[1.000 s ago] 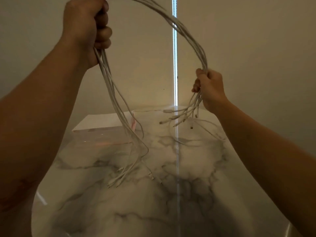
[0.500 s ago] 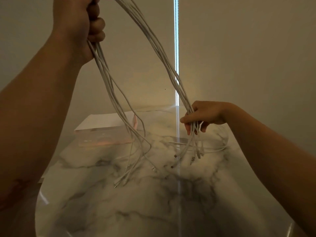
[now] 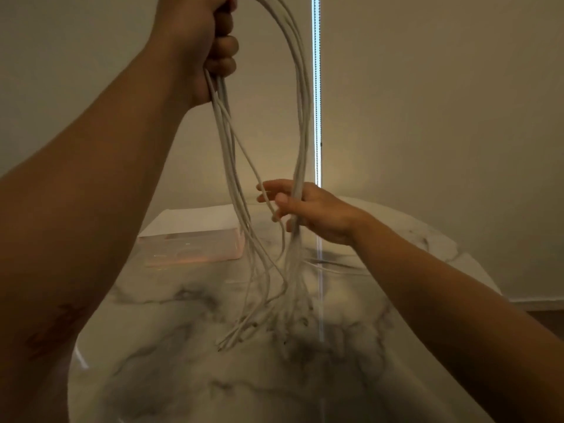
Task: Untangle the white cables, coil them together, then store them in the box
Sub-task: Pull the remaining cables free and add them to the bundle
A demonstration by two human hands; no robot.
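A bundle of several white cables [image 3: 300, 123] hangs in a tall narrow loop. My left hand [image 3: 201, 41] grips it in a fist high at the top of the view. Lower down, my right hand [image 3: 308, 207] holds the right strand of the loop, thumb against the cables, with its fingers spread loosely toward the left strand. The cable ends dangle below both hands and their plugs touch the marble table [image 3: 183, 346]. The box [image 3: 192, 239], pale pink with a white lid part behind, lies on the table at the back left.
The round marble table's edge curves at the right. A thin bright vertical strip with a bead chain [image 3: 317, 87] runs down the wall behind the cables. One loose white cable [image 3: 338, 268] lies on the table under my right hand.
My left hand shifted right toward the middle. The right hand moved left and loosened its fingers. The two strands now hang close together and the loop has narrowed.
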